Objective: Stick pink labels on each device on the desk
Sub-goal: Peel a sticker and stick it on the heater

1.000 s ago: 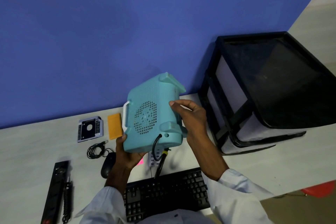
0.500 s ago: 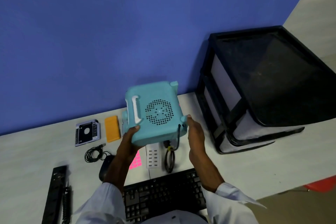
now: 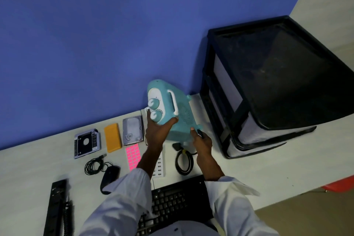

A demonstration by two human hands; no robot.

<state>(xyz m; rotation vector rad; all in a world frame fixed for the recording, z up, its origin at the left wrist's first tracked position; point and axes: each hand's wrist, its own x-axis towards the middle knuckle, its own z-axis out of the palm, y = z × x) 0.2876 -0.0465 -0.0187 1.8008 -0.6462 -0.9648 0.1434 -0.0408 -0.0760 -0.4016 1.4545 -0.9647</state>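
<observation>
Nearest the wearer lies one black keyboard (image 3: 172, 203), partly under the two white sleeves. To its left stands one black power strip (image 3: 55, 207) with a coiled cord beside it. Next outward: one black mouse (image 3: 109, 176) with its bundled cable (image 3: 94, 165), one white multi-port hub (image 3: 159, 165) partly hidden by the left forearm, and one looped black power cord (image 3: 183, 161).

One sheet of pink labels (image 3: 133, 156) lies flat on the desk (image 3: 268, 168), its long axis running away from the wearer. It sits just left of the left forearm and nearer the wearer than the held device; the left hand is judged the closer one for peeling a label.

Beyond it, in one row left to right: one silver drive caddy (image 3: 86, 143), one orange slab (image 3: 113, 137), one bare hard drive (image 3: 133, 130). No pink label shows on any of them.

The left hand (image 3: 158, 132) clasps the teal heater (image 3: 169, 113) from its knob side, thumb curled over the near edge and a fingertip by the two round knobs. The right hand (image 3: 201, 140) presses its fingers against the lower right corner. The heater is tilted, knob face toward the camera, low over the back of the desk; whether it touches cannot be told.

Farthest right stands one black stacked tray unit (image 3: 268, 86) against the blue wall (image 3: 95, 34).
</observation>
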